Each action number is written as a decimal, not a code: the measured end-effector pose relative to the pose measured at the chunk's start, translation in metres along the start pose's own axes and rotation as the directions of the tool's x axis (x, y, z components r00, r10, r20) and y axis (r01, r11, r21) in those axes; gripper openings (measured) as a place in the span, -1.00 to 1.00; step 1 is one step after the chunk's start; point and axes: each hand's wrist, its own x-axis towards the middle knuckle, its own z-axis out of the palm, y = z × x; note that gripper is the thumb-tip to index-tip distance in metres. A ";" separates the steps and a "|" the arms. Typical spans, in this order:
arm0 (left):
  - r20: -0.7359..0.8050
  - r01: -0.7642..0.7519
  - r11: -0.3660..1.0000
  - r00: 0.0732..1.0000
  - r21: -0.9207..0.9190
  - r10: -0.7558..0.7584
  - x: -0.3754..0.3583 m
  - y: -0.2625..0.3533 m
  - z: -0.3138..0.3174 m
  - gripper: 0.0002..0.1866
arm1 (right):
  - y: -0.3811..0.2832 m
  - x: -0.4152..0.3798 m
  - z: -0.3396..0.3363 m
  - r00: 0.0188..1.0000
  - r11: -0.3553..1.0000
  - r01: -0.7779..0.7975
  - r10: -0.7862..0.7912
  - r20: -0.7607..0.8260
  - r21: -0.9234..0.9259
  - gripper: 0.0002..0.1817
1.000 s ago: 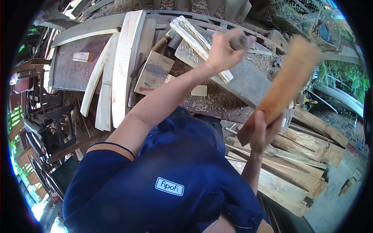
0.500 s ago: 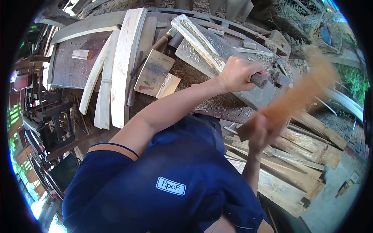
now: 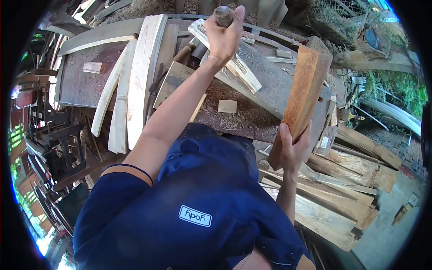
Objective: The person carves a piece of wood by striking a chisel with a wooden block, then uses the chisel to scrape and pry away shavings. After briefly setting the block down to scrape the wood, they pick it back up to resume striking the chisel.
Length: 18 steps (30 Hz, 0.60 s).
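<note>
My left hand [image 3: 223, 42] is closed around the round wooden handle of a chisel [image 3: 223, 16], whose end points up toward me; its blade is hidden beneath the hand. Under that hand lies a pale strip of wood [image 3: 243, 74] with a rough groove cut along it, resting on a wide grey board [image 3: 270, 85]. On the right, my right hand [image 3: 294, 146] grips the lower end of a block-shaped wooden mallet [image 3: 306, 85], reddish brown and held upright. The mallet is apart from the chisel.
Long pale planks [image 3: 146, 76] cross the bench at left, beside a small wood block [image 3: 94, 67]. A square board [image 3: 173, 81] lies partly under my left forearm. Another small block [image 3: 227, 106] sits among shavings. Stacked timber [image 3: 324, 202] fills the lower right.
My left hand has moved up and left with the chisel, away from the mallet. The mallet has swung more upright and is no longer blurred. The small block among the shavings is now uncovered.
</note>
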 end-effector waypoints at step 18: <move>0.260 -0.265 0.902 0.949 0.341 0.180 -0.040 -0.009 0.034 -0.67 | -0.023 0.007 0.003 0.990 0.992 0.056 -0.040 -0.136 0.113 -0.47</move>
